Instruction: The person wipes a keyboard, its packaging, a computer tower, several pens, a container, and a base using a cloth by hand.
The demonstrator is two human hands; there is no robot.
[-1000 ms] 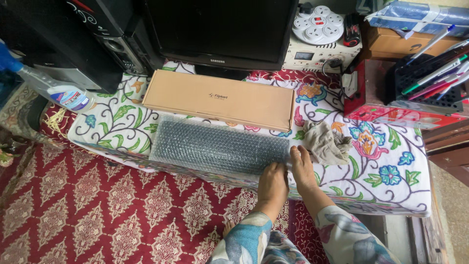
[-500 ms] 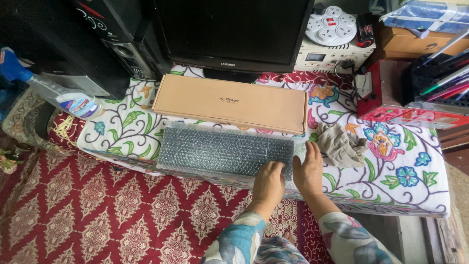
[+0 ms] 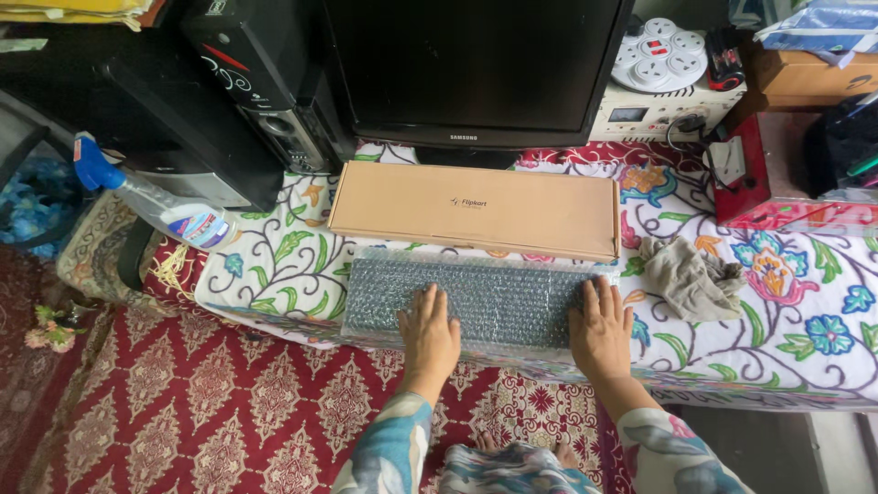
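Observation:
A long flat object wrapped in bubble wrap [image 3: 494, 297] lies on the flowered cloth [image 3: 274, 256] near its front edge. My left hand [image 3: 428, 331] rests flat on the wrap's left-middle part, fingers spread. My right hand [image 3: 601, 327] lies flat on the wrap's right end, fingers spread. Neither hand grips anything. Just behind the wrapped object lies a long brown cardboard box [image 3: 476, 209], shut.
A black monitor [image 3: 476, 69] stands behind the box, a black speaker [image 3: 261, 78] to its left. A spray bottle [image 3: 155, 203] lies at the left, a grey rag [image 3: 690, 276] at the right. A white power strip [image 3: 660, 53] and a red box [image 3: 777, 187] sit at back right. A red patterned carpet [image 3: 183, 412] covers the floor.
My left hand has slid left along the bubble wrap from beside my right hand to the middle. My right hand stays at the right end. The view has shifted.

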